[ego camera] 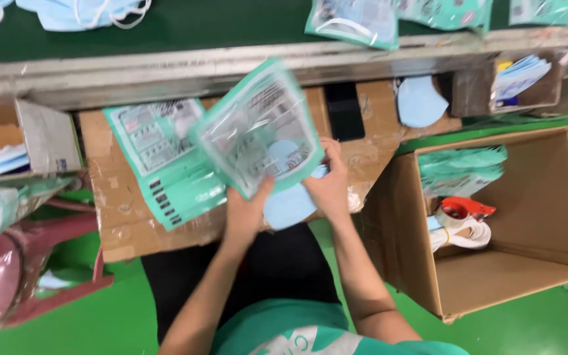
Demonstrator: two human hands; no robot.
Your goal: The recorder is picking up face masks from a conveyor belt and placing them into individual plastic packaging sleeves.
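Fingers of both hands grasping clear-green pouch point(258, 128) with blue mask point(288, 197); green pouch stack point(165, 164) left.

floor point(100, 322): bright green | conveyor belt point(198, 23): dark green | worktop point(119, 217): cardboard-covered | light: even

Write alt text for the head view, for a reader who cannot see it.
Both hands, left hand and right hand, hold a clear green-edged pouch with a blue face mask at its opening, above a cardboard-covered bench. A stack of pouches lies left; an open cardboard box stands right.
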